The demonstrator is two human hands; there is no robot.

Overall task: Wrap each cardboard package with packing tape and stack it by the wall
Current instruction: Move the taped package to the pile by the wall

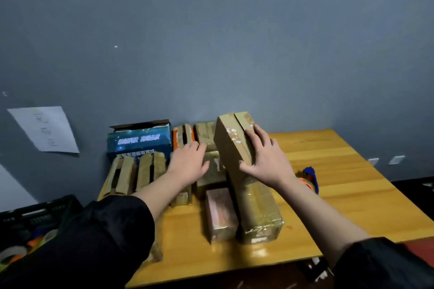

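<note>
A long cardboard package (231, 145) is tilted up, its far end raised toward the grey wall (211, 42). My right hand (263, 155) grips its right side, thumb on the front face and fingers over the top. My left hand (190, 162) lies flat, fingers straight, on the taped packages (211, 169) by the wall. A large taped package (258, 209) and a smaller pinkish one (219, 213) lie nearer me on the wooden table (340, 183). A blue and orange tape dispenser (310, 178) sits right of my right wrist.
A blue printed box (138, 141) stands open against the wall, with taped packages (136, 171) in front of it and an orange one (184, 136) beside it. A black crate (30, 220) holding tape rolls sits at lower left. A paper sheet (44, 129) hangs on the wall.
</note>
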